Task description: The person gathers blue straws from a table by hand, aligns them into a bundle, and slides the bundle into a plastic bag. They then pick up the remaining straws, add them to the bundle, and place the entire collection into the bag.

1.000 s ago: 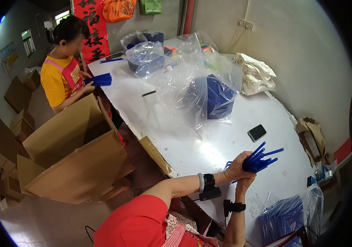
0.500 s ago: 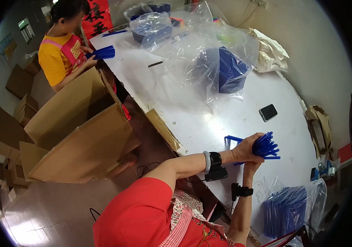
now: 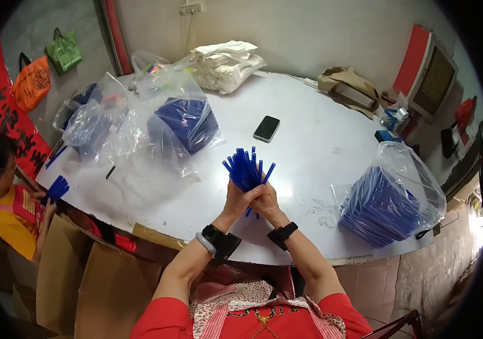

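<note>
A bundle of blue plastic tubes (image 3: 245, 171) stands upright in my two hands, over the front middle of the white table (image 3: 303, 135). My left hand (image 3: 237, 199) is closed round the bundle from the left. My right hand (image 3: 265, 202) wraps it from the right, and the fingers of both hands meet. The tube tops fan out unevenly above my grip, and a few lower ends show beneath it. Beyond the bundle lies a black-screened phone (image 3: 267, 129).
Clear bags of blue pieces stand at right (image 3: 382, 206) and back left (image 3: 187, 124). White sacks (image 3: 227, 65) and brown paper (image 3: 349, 85) lie along the wall. Cardboard boxes (image 3: 111, 288) stand below the table's left edge, near a co-worker (image 3: 15, 209) holding blue tubes.
My view has swung to the right, so the table now lies straight ahead. Both hands still hold the tubes, which now point upward instead of to the right.
</note>
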`<act>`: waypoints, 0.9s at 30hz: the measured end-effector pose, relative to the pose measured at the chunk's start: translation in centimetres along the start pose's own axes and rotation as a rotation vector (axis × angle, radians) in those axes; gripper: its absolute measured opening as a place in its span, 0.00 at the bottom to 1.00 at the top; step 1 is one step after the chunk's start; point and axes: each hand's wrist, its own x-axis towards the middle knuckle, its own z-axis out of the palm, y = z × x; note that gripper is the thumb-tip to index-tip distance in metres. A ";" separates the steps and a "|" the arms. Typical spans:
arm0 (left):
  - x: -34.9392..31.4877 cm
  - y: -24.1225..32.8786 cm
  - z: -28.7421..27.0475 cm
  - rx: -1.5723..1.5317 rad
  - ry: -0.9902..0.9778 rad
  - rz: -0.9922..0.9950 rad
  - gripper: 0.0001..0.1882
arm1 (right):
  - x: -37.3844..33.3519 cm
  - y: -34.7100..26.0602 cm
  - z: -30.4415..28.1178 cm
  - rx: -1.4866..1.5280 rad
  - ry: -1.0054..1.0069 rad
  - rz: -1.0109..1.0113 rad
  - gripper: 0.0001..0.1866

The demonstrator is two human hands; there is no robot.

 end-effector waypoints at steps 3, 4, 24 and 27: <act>-0.9 0.2 0.3 0.120 -0.008 -0.064 0.27 | -0.9 -0.4 0.1 0.242 -0.070 0.153 0.44; -0.9 1.3 0.5 0.133 0.037 0.020 0.28 | -0.6 -1.5 0.5 0.223 -0.036 0.142 0.43; -2.9 2.2 2.1 -0.028 0.336 -0.203 0.32 | -2.9 -0.9 2.5 -0.008 0.073 -0.074 0.32; -2.8 3.4 3.3 -0.040 0.440 -0.184 0.30 | -2.3 -2.2 2.2 -0.010 -0.002 0.004 0.33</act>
